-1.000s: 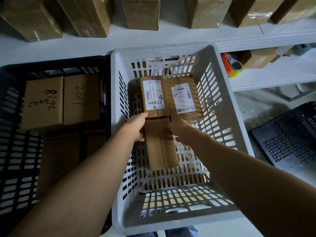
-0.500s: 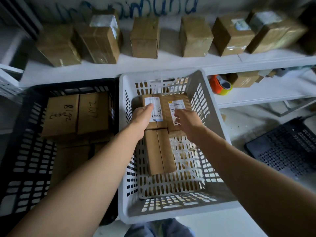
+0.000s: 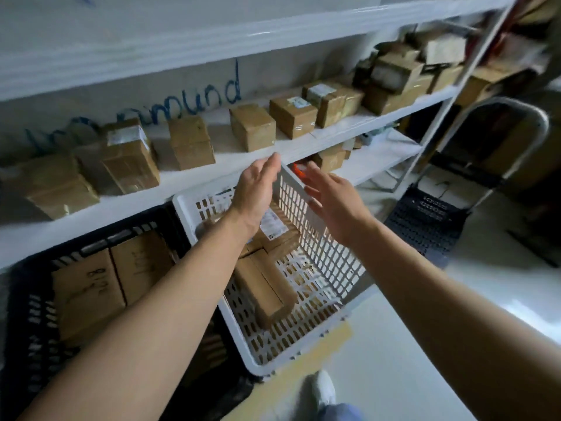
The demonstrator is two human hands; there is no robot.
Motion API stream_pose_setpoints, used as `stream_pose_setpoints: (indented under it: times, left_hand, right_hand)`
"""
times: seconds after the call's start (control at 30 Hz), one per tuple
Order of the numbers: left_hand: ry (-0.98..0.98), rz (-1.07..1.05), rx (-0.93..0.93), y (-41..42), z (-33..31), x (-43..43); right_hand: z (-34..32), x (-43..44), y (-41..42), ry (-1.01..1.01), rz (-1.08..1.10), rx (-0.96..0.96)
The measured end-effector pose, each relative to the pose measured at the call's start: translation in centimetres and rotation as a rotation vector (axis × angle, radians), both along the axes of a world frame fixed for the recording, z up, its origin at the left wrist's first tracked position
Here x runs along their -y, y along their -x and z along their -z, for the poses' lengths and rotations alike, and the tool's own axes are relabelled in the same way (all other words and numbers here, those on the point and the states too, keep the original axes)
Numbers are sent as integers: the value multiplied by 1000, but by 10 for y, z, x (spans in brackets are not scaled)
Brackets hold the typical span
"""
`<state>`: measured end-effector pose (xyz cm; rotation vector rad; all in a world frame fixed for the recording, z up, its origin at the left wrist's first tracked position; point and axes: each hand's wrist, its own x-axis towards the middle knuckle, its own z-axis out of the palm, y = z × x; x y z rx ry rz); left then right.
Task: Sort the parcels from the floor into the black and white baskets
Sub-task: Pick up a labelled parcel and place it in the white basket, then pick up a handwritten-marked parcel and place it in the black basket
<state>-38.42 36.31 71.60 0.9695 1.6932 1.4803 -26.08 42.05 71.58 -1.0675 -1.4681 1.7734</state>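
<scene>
The white basket [image 3: 306,344] stands on the floor at centre with cardboard parcels inside: a plain one [image 3: 267,290] near the front and labelled ones [image 3: 279,232] behind it. To its left, the black basket [image 3: 27,329] holds parcels with handwritten numbers [image 3: 88,287]. My left hand [image 3: 256,189] and my right hand [image 3: 331,199] hover above the white basket with straight fingers, palms facing each other. Neither hand holds anything.
White shelves behind the baskets carry a row of taped cardboard boxes [image 3: 252,127]. An orange tape roll [image 3: 299,170] lies on the lower shelf. A black platform trolley [image 3: 431,217] with a metal handle stands at the right. My shoe [image 3: 321,390] is near the basket's front.
Both hands have lifted out of the white basket, away from the parcels, and now hover empty above it. The view has swung up and to the right.
</scene>
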Motion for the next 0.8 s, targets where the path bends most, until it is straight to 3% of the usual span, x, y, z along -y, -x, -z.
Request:
stream_pose_setpoints:
  times: [0.3, 0.4, 0.6, 0.8]
  left_hand:
    - [-177, 479, 124, -94, -45, 83]
    - [-159, 672, 255, -153, -52, 112]
    - [-140, 1086, 278, -270, -56, 188]
    - [-22, 1346, 272, -381, -45, 298]
  right_hand:
    - [-41, 144, -100, -63, 437, -144]
    - [-50, 192, -156, -130, 608, -129]
    - [-47, 309, -266, -196, 1032, -48]
    - [-31, 460, -362, -140, 1372, -61]
